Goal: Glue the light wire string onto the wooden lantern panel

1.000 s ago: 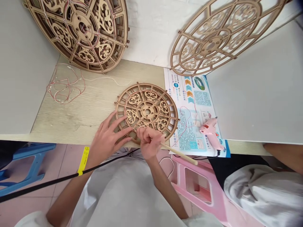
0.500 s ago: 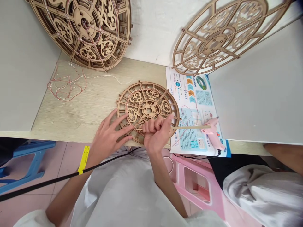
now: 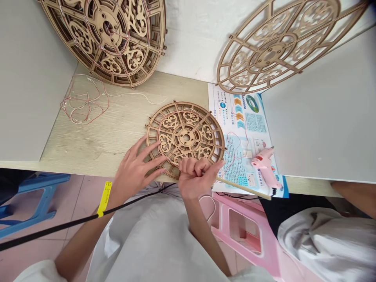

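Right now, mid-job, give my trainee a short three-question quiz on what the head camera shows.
1. True or false: the left hand lies flat with fingers spread on the wooden disc lying on the table.
2. What does the right hand grip?
A) the pink glue gun
B) a thin wooden stick
C) the loose wire
3. What does the glue gun rest on?

Key: 1 true; 2 B; 3 the printed instruction sheet.

Bright, even light with soft shadows; the picture is sharp in the centre, and the edges bend strongly.
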`<state>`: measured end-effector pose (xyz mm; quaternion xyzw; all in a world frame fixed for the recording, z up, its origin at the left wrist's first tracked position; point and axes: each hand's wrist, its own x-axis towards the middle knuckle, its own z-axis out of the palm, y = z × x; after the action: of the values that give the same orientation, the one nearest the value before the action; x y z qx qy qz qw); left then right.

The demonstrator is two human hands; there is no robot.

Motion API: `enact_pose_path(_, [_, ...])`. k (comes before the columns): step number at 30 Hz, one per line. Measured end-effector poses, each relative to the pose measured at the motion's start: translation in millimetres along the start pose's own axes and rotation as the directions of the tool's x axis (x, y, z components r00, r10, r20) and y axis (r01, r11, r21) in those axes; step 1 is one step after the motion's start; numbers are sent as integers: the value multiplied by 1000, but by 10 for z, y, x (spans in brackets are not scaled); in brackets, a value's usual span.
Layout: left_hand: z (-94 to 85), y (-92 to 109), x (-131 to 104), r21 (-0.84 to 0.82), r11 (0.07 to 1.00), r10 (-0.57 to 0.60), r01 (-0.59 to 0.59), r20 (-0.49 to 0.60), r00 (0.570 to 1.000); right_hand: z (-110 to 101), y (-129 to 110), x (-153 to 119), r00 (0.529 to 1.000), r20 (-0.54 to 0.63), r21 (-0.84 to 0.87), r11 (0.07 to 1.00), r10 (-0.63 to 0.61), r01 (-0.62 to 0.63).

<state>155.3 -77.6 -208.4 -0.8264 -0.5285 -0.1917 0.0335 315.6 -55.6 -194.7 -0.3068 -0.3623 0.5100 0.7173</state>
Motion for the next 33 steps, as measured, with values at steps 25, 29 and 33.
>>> enact_pose_path(25, [8, -3, 7, -80, 996, -46, 47, 20, 999, -98, -267, 92, 999, 43, -18, 1000, 14, -14])
enact_pose_path(29, [4, -5, 23, -62, 998, -28, 29, 8, 1000, -59, -141, 117, 992, 123, 11, 1000, 23, -25])
enact_pose_path(33, [6, -1, 45, -56, 998, -11, 9, -25, 1000, -51, -36, 123, 987, 160, 49, 998, 17, -26])
